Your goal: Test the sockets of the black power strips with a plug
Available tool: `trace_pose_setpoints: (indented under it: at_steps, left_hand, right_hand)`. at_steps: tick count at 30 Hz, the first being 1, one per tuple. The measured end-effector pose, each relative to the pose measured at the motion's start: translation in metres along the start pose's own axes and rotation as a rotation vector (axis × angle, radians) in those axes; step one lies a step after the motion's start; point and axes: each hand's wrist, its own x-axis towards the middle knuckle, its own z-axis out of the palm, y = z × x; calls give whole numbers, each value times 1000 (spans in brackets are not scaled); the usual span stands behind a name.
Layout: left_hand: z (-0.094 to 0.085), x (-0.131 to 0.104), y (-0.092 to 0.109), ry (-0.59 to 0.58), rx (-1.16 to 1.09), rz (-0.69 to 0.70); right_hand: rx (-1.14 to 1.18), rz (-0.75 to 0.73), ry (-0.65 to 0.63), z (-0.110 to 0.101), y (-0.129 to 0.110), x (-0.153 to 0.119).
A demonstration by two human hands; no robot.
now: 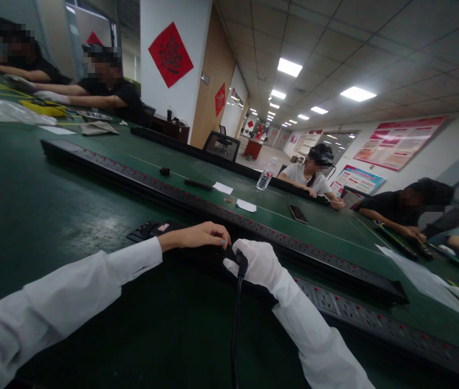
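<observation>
My right hand (256, 262), in a white dotted glove, is closed on a black plug (241, 263) whose cord (235, 324) hangs toward the bottom edge. My bare left hand (201, 236) rests on the near black power strip (351, 308), its fingers bent down beside the right hand; whether they hold anything is hidden. Beyond both hands a second long black power strip (164, 186) with red dots lies slantwise across the green table (71, 227). A black end piece with a small label (163, 227) sits left of my left wrist.
Past the strips are a water bottle (267, 174), a phone (297, 213), white paper pieces (246, 205), a black bar (197, 185) and another long black strip (197, 156). Other people sit around the table. A plastic sheet (424, 275) lies at the right.
</observation>
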Motion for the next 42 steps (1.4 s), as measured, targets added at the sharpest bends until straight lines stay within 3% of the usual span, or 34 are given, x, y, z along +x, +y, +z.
trace_pose_setpoints:
  at_steps: [17, 42]
  left_hand:
    - [-1, -1, 7, 1, 19, -33]
    - [-2, 0, -3, 7, -43, -32]
  right_hand:
    - [22, 2, 4, -1, 0, 0]
    - [-2, 6, -15, -3, -2, 1]
